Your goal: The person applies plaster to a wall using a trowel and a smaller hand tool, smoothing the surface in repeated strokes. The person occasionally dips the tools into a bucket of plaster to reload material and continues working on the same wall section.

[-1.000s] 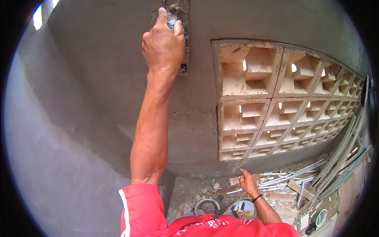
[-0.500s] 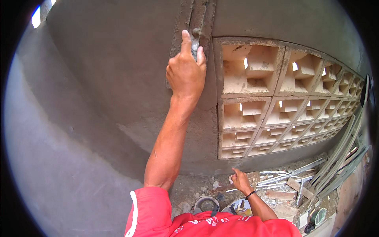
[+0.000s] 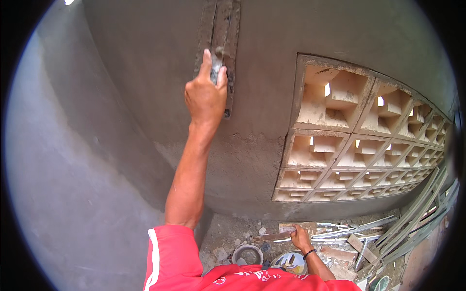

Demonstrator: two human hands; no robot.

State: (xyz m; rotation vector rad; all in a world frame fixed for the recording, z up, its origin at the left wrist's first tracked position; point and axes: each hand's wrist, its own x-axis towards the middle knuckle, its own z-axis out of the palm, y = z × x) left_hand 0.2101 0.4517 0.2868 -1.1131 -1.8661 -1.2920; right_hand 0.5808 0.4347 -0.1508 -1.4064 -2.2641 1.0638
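Observation:
My left hand (image 3: 206, 99) reaches up and grips the handle of a long, mortar-smeared plastering trowel (image 3: 233, 63). Its narrow blade stands nearly upright, lying against the damp grey plastered wall (image 3: 267, 87). The index finger and thumb extend along the handle; the other fingers wrap round it. Low down on the right, my right hand (image 3: 301, 237), with a dark bracelet at the wrist, hangs in front of my body. Its fingers are curled in, and I see nothing held in them.
Pale openwork ventilation blocks (image 3: 323, 148) are set in the wall to the right. A rough plaster patch (image 3: 242, 155) lies below the trowel. On the floor are a round bucket (image 3: 247, 248), a white tub (image 3: 297, 257), scrap boards (image 3: 335, 253) and long strips (image 3: 412, 208) leaning at right.
The trowel and my left hand have moved left, farther from the ventilation blocks. My right hand's index finger, stretched out before, is now curled. The whole view has shifted.

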